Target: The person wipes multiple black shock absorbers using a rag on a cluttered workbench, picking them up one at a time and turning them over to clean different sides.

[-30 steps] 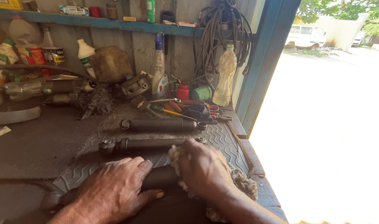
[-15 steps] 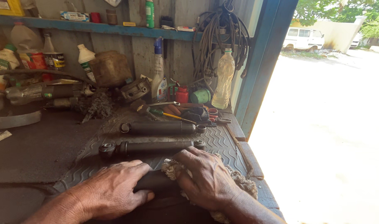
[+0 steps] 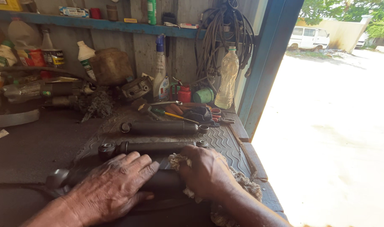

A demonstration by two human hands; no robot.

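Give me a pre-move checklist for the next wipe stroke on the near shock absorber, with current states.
1. Left hand pins the near shock absorber on the rubber mat: ok.
2. Right hand presses the rag against its body: ok.
3. Near shock's left eye end is in view, off the hand: ok.
4. Its right end, under hand and rag: cannot tell.
5. Middle shock absorber lies close behind the knuckles, little room: not ok.
6. Rag tail lies at the bench edge, may slip off: cannot tell.
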